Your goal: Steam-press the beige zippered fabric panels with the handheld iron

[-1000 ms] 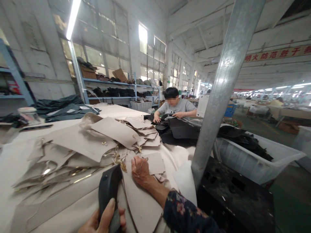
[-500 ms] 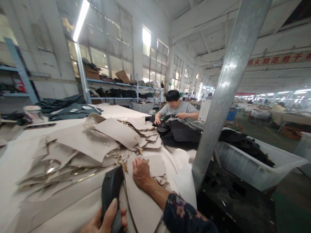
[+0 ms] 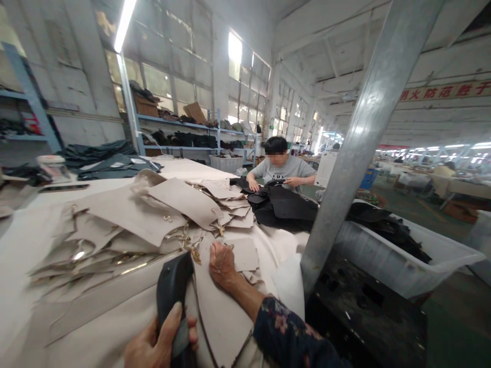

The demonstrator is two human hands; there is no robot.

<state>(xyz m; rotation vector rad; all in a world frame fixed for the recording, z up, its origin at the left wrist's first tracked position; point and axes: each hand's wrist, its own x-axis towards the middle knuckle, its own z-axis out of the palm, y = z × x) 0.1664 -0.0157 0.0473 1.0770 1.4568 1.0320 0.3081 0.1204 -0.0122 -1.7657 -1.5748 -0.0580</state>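
My left hand (image 3: 153,340) is wrapped round a black curved handheld tool (image 3: 174,283), thumb along its near side. The tool's broad head points away from me, above the beige pieces. My right hand (image 3: 222,263), in a dark floral sleeve (image 3: 287,329), is closed at the far end of a long beige fabric piece (image 3: 224,319). Its fingertips are hidden, with a small bit of metal showing beside them. Gold-coloured hardware (image 3: 195,254) lies between the tool and this hand. To the left spreads a heap of beige pieces (image 3: 126,217) with gold-coloured fittings.
Across the white-covered table (image 3: 187,168) a co-worker (image 3: 291,166) handles black pieces (image 3: 287,204). A metal post (image 3: 355,138) rises at right, beside a black box (image 3: 368,312) and a white plastic tub (image 3: 406,255). Dark green cloth (image 3: 118,166) and a phone (image 3: 63,188) lie at back left.
The view has shifted slightly. The co-worker's head and body are a little more upright. My left hand and the tool sit marginally further left and higher; my right hand keeps its place.
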